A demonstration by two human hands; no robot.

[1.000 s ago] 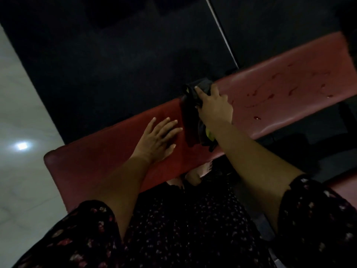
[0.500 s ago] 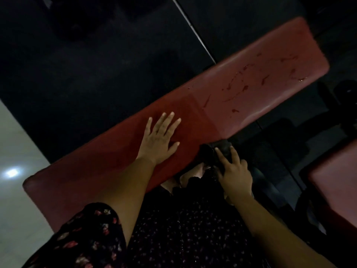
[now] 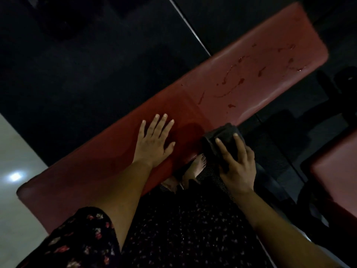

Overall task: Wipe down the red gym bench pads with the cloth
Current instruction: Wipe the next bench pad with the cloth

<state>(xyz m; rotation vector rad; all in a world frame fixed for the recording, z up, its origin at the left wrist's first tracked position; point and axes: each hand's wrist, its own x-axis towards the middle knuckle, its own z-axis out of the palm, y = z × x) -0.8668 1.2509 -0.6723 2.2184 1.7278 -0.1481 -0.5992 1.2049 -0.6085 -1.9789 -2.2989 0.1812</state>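
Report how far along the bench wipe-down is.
Done, apparently: the near pad looks evenly dark, with a damp-looking patch beside the left hand resting flat on it. In hand: the right hand grips the dark cloth at the bench's front edge, near the seam. Left: the far pad shows streaks and drops, not yet wiped.

The single view comes from the person's head and looks steeply down and forward, close enough that both forearms (image 3: 123, 190) run in from the bottom edge. The frame is rolled, so the red bench pad (image 3: 251, 78) crosses it on a diagonal from lower left to upper right. The left hand (image 3: 153, 140) sits near the centre, and the right hand (image 3: 236, 167) with the cloth (image 3: 222, 135) is just right of it. Both are near the lens. The wide angle takes in dark floor (image 3: 87, 64) beyond the pad, pale tile (image 3: 17, 151) at the left edge and another red pad (image 3: 336, 171) at the right edge — all in dim light.
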